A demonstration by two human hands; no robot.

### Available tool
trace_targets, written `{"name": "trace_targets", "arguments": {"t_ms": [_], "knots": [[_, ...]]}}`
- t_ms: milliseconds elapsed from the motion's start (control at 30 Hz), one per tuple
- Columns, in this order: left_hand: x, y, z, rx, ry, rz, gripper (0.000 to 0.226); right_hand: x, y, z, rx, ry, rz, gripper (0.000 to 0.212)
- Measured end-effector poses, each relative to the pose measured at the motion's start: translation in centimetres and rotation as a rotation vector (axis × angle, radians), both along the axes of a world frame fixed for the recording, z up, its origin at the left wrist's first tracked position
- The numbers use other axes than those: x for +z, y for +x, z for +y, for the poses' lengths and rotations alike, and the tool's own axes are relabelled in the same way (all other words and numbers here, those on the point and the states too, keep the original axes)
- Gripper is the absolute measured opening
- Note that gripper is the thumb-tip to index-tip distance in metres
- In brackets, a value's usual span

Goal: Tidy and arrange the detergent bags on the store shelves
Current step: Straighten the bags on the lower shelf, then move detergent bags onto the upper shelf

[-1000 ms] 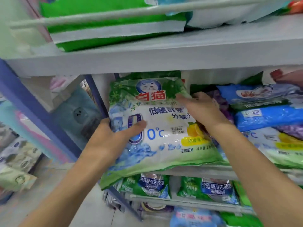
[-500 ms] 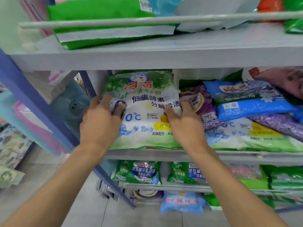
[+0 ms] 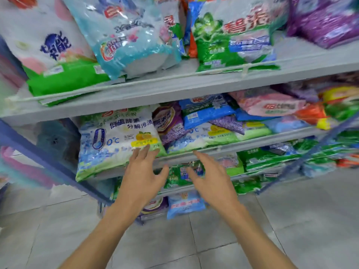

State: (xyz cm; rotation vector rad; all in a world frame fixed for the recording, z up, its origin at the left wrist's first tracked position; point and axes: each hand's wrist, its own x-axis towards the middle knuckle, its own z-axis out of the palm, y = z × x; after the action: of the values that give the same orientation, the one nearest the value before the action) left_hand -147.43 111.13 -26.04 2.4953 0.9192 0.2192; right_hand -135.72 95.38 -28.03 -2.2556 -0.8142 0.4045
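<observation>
The white-and-green detergent bag (image 3: 116,140) is lying at the left end of the middle shelf (image 3: 252,141), in the centre left of the frame. Its bottom hem is hanging over the shelf's front lip. On its left, a gap is separating it from the blue upright post (image 3: 48,164). On its right, its edge is pressing against a purple bag (image 3: 167,121), so no room is showing there. Its top end is tucking in under the upper shelf (image 3: 136,96).

The bag is showing a white face with a blue thermometer, a large "0°C", lemon slices, a yellow band and a green hem, and it is looking full and smooth. It is lying face up, with its long axis running front to back, its top pointing into the shelf and its print reading upright.

The left hand (image 3: 139,177) is reaching with spread, straight fingers to the bag's lower right corner, gripping nothing; I cannot tell whether it is touching. The right hand (image 3: 211,179) is hovering just beside it in front of the shelf lip, with its fingers loosely spread and nothing in them.

Further right, a second "0°C" bag (image 3: 204,136), a blue bag (image 3: 206,113) and a pink bag (image 3: 272,105) are lying piled. A grey tiled floor (image 3: 174,239) is filling the bottom of the frame.
</observation>
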Motion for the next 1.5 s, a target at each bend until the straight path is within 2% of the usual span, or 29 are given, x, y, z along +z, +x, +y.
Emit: {"name": "trace_targets", "arguments": {"t_ms": [100,200,333,500,667,900,1033,1133,1267,1500], "knots": [[3.1,2.9,-4.6,-0.087,-0.042,-0.019,0.059,2.3,0.9,-6.5,-0.120,-0.016,0.033,0.054],[7.3,5.9,-10.0,-0.125,-0.056,-0.141,0.056,5.0,2.3,-13.1,-0.200,-0.011,0.013,0.051],[12.8,10.7,-16.9,-0.174,-0.093,-0.288,0.052,9.0,5.5,-21.5,-0.319,-0.004,-0.052,0.059],[17.5,16.7,-26.0,-0.252,-0.121,-0.445,0.045,13.3,8.9,-30.5,-0.427,0.051,-0.116,0.054],[20.6,22.4,-35.5,-0.405,-0.156,-0.538,0.033,16.2,12.1,-37.9,-0.505,0.077,-0.183,0.051],[25.1,32.9,-44.8,-0.515,-0.263,-0.653,0.037,19.8,19.9,-45.9,-0.644,0.160,-0.237,0.050],[26.9,39.9,-49.7,-0.585,-0.234,-0.723,0.037,20.6,25.7,-48.6,-0.656,0.194,-0.230,0.051],[27.6,46.0,-52.9,-0.639,-0.172,-0.712,0.041,21.0,31.5,-51.3,-0.676,0.202,-0.231,0.056],[27.6,55.2,-56.7,-0.696,-0.019,-0.586,0.048,22.5,40.0,-56.5,-0.687,0.098,-0.280,0.059],[26.4,67.8,-62.7,-0.759,0.024,-0.450,0.048,23.8,53.0,-66.6,-0.767,0.022,-0.338,0.058]]}}
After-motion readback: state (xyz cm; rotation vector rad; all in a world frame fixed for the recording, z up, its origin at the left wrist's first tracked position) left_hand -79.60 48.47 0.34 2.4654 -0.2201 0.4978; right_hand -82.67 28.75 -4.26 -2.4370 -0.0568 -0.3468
